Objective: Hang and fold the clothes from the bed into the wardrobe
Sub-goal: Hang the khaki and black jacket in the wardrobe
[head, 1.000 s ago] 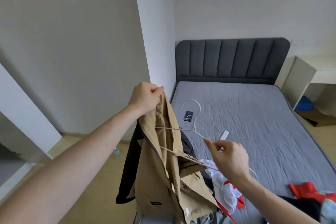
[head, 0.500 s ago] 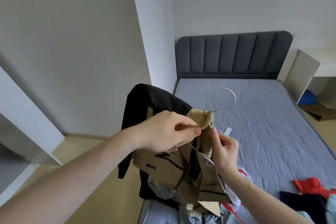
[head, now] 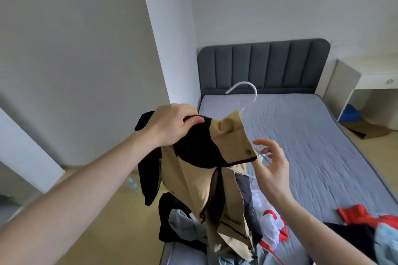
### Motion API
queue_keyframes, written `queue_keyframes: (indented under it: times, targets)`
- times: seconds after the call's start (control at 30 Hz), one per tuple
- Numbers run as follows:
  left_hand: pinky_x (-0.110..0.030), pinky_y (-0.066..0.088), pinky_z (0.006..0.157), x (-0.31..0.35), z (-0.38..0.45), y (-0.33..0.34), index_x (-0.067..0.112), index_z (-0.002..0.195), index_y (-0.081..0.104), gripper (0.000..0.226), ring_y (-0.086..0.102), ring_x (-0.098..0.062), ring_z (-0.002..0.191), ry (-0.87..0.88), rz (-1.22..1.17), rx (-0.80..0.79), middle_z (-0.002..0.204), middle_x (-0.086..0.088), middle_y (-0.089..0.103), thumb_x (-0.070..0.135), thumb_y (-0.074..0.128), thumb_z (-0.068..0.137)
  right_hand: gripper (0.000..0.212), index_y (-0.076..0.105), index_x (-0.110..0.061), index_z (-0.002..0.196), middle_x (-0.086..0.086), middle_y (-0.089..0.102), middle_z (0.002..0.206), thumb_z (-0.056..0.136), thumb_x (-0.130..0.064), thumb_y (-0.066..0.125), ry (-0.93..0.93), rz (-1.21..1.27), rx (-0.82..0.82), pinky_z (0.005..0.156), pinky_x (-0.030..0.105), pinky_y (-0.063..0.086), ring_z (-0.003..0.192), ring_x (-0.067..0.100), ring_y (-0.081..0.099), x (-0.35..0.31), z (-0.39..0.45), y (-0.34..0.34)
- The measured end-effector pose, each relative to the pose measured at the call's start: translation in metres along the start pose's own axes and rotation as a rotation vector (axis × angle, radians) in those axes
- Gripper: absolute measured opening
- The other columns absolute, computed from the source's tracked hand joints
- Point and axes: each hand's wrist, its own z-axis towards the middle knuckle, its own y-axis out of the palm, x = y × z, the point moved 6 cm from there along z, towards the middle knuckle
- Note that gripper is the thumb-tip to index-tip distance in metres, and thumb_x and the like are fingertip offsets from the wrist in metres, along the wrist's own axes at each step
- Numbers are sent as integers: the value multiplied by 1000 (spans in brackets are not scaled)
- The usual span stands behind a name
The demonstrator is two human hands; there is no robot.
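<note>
While the tan-and-black jacket [head: 200, 157] hangs in the air just left of the bed [head: 301, 135], its weight seems to rest mostly on the left hand [head: 172, 123], whose fingers curl over the black shoulder and grip it; if that grip slackens, the jacket could slide off and drop onto the pile of clothes [head: 269, 232] at the near end of the bed. Above the collar the white hanger [head: 247, 94] pokes up, hook free, one arm inside the jacket; whether the other shoulder is seated I cannot tell; an unseated side would likely let the jacket tip off. Right of the jacket, the right hand [head: 271, 168] is spread, fingers loose, holding nothing firmly, touching at most the thin hanger arm near the buttoned flap; a light touch there may not stop a swing.
</note>
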Motion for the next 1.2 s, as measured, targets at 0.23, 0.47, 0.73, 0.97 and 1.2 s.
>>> queue_keyframes:
  times: [0.23, 0.47, 0.73, 0.97, 1.2]
  targets:
    - [-42, 48, 63, -20, 8, -12, 18, 79, 66, 56, 57, -20, 71, -120, -85, 127, 72, 1, 63, 62, 38, 97, 62, 46, -36, 125, -15, 52, 123, 78, -53, 83, 327, -24, -39, 97, 34, 46, 114, 5, 53, 77, -60, 2]
    - [-46, 47, 62, -6, 12, -28, 13, 76, 63, 60, 55, -24, 68, -87, -105, 131, 67, -3, 59, 64, 38, 97, 20, 69, -21, 86, -8, 71, 77, 89, -40, 74, 474, -263, -364, 74, 37, 56, 80, 14, 69, 119, -39, 57]
    - [-30, 45, 63, -53, -34, -41, 35, 81, 67, 23, 55, -11, 68, -172, 27, 45, 68, 17, 63, 52, 61, 95, 29, 70, -23, 66, -3, 69, 68, 93, -35, 74, 466, -306, -185, 65, 33, 48, 75, 20, 65, 100, 69, -30]
    - [-29, 41, 63, -92, -48, -28, 34, 82, 68, 30, 55, -6, 73, -302, 133, -144, 76, 14, 61, 55, 56, 99, 17, 79, -18, 83, 8, 76, 81, 92, -28, 68, 245, -255, -193, 70, 44, 60, 83, 30, 73, -28, 137, -35]
    - [-42, 51, 68, -126, -52, -22, 20, 70, 59, 45, 60, -20, 70, -558, -57, 12, 66, 4, 61, 50, 48, 103, 16, 76, -23, 92, 8, 75, 91, 97, -19, 62, 57, -40, -795, 75, 39, 57, 79, 23, 69, -183, 92, 21]
